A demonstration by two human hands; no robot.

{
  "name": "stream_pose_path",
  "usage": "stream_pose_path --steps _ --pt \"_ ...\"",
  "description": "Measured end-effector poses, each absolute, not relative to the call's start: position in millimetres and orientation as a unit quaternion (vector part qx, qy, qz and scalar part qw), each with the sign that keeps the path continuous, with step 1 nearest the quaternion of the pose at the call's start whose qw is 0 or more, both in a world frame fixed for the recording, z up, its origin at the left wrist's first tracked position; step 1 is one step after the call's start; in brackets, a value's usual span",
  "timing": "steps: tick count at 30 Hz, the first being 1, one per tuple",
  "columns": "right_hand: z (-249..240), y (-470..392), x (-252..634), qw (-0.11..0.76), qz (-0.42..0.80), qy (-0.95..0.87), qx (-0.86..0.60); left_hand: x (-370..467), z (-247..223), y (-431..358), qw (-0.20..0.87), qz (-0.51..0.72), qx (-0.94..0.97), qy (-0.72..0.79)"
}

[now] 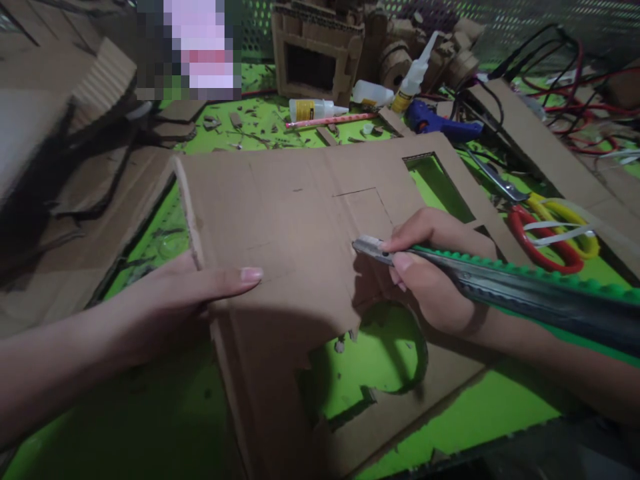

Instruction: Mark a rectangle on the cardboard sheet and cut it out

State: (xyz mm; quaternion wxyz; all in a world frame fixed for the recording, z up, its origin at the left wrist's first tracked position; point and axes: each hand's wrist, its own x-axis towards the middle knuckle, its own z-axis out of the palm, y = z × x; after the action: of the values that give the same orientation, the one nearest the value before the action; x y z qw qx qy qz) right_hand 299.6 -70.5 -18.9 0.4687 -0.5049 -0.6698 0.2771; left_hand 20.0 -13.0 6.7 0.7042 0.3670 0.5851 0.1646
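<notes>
A brown cardboard sheet (280, 227) with drawn pencil lines lies at the centre, with a ragged rounded hole in its lower part and a rectangular opening at its upper right. My left hand (185, 293) grips its left edge, thumb on top and the fingers hidden underneath. In my right hand (435, 267) is a green and black utility knife (480, 277), held near its front end between thumb and fingers. The knife's tip is over the sheet, just above the hole and below the drawn corner lines.
Red and yellow scissors (545, 247) lie at right, near a blue glue gun (440, 123). Behind the sheet are glue bottles (313, 109), a pink pencil (330, 121) and a cardboard box (317, 57). Cardboard pieces (95, 160) are piled at left; cables (575, 87) tangle at upper right.
</notes>
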Motion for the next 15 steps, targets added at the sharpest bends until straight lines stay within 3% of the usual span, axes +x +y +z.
stream_pose_path --steps 11,15 --pt "-18.9 -71.3 302.9 0.478 0.220 -0.696 -0.488 18.2 5.2 -13.6 0.714 0.172 0.361 0.575" --pt "-14.0 -72.0 300.2 0.447 0.249 -0.709 -0.485 19.4 4.4 -13.9 0.679 0.177 0.352 0.619"
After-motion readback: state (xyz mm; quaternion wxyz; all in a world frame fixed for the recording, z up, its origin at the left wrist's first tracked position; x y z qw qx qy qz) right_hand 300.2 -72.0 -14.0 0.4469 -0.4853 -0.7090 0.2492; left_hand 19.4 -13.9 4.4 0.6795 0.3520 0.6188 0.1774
